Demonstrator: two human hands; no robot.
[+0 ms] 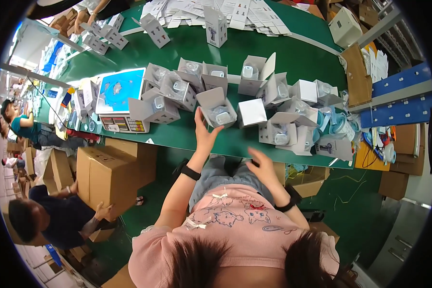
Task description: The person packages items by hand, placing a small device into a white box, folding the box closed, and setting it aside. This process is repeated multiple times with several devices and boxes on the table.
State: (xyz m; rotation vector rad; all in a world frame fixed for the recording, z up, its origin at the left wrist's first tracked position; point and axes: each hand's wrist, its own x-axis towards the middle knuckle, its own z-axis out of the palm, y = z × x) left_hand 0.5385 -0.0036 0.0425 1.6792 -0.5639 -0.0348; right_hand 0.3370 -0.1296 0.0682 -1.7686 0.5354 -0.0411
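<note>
My left hand point(206, 136) grips the lower front of a small white carton point(210, 99) near the table's front edge. The carton's flap stands up, and a white device point(222, 118) in clear plastic shows inside. My right hand point(264, 166) hangs in front of the edge, slightly blurred, its fingers apart and holding nothing. Right of the held carton is a closed white carton point(252, 113). More open cartons with bagged white devices stand close by, such as one at the left point(157, 109) and one at the right point(279, 132).
A weighing scale with a blue top point(122, 91) stands left on the green table point(187, 48). Printed sheets point(177, 12) cover the far side. Light-blue parts point(341, 126) lie at the right end. At lower left a person holds a large cardboard box point(103, 175).
</note>
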